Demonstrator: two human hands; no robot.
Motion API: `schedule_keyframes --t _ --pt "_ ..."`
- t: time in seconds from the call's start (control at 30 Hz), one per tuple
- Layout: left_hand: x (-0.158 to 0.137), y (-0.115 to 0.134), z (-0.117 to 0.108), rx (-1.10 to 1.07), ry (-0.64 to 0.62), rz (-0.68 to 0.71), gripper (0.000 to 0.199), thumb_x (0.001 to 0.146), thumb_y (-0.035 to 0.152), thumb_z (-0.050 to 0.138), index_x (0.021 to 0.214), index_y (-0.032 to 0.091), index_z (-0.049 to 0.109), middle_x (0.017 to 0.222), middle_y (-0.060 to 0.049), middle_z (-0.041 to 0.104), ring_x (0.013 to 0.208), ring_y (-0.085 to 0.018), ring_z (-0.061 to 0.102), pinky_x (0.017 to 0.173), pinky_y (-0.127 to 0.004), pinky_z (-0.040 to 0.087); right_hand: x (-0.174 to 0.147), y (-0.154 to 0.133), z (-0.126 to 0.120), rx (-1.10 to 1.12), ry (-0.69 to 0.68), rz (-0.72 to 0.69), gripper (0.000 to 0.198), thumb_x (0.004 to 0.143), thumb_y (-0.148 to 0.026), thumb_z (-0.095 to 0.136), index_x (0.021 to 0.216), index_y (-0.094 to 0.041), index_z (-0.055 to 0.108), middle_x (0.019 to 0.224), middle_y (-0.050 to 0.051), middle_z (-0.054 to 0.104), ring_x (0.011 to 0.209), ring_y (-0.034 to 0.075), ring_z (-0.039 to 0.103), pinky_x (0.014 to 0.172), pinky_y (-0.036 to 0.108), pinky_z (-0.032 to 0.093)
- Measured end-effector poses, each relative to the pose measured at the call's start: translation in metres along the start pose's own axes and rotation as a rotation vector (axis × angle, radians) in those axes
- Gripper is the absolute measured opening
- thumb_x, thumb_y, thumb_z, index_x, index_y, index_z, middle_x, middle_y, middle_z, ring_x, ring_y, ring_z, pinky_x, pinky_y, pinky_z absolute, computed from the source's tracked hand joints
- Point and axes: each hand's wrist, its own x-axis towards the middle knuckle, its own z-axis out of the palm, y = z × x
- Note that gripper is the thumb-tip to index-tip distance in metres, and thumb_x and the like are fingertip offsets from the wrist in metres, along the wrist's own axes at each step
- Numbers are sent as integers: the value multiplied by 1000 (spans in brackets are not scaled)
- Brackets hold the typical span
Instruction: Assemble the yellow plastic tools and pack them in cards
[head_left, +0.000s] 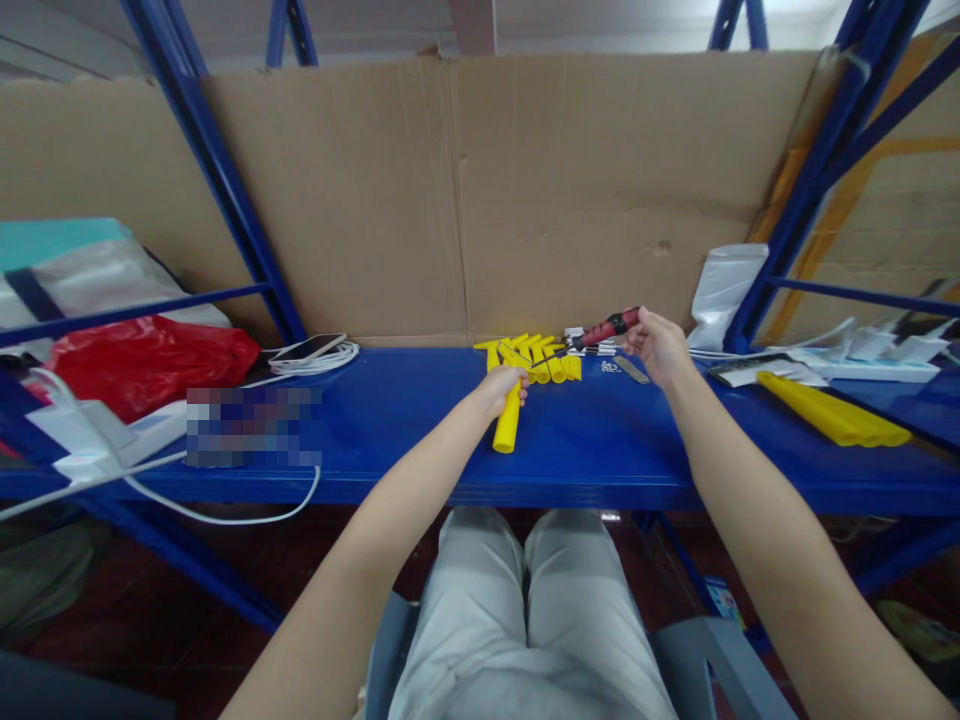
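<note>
My left hand is closed around a yellow tube-shaped handle, whose open lower end points towards me. In my right hand is a screwdriver with a red and black grip, held by its rear end. Its thin shaft slants down to the left and meets the yellow piece near my left fingers; the exact contact is too small to make out. Behind lie several yellow T-shaped pieces in a row. Small metallic bits and a flat grey strip rest beneath my right hand.
Yellow tubes lie on the blue shelf at right, near a white power strip and white pouch. Leftward are a phone, coiled cable and red plastic bag. A cardboard panel stands behind.
</note>
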Motion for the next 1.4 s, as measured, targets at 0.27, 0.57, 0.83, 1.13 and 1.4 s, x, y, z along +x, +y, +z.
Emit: schedule_keyframes --t 0.27,0.57,0.83,1.13,1.4 --pt "-1 1 0 2 14 18 20 83 2 46 74 19 45 45 8 41 33 -7 36 39 -19 29 -2 5 2 -26 111 -17 54 71 -53 84 67 -23 39 43 -11 37 33 6 38 32 17 30" --pt "-2 1 0 -5 -9 22 20 82 1 46 75 20 44 44 8 41 33 -7 36 38 -19 29 -2 4 6 -23 188 12 29 74 -29 75 70 -24 46 43 -12 35 32 7 35 31 19 29" --pt "-5 3 0 -22 23 19 20 84 2 46 76 20 44 44 9 40 33 -7 36 38 -18 29 2 10 2 -146 115 -109 19 78 -31 70 73 -24 53 46 -9 42 32 8 39 29 20 24" --pt "-5 3 1 -24 19 20 19 84 2 47 78 20 44 45 9 41 33 -7 37 40 -18 29 -2 5 3 -84 88 -117 36 70 -46 83 72 -22 56 44 -10 40 33 6 34 32 20 28" --pt "-8 5 0 -40 35 19 20 89 3 44 78 20 44 45 9 40 33 -6 36 41 -19 29 -5 11 6 -262 90 -302 11 77 -30 68 79 -24 58 57 -6 49 45 10 43 41 22 34"
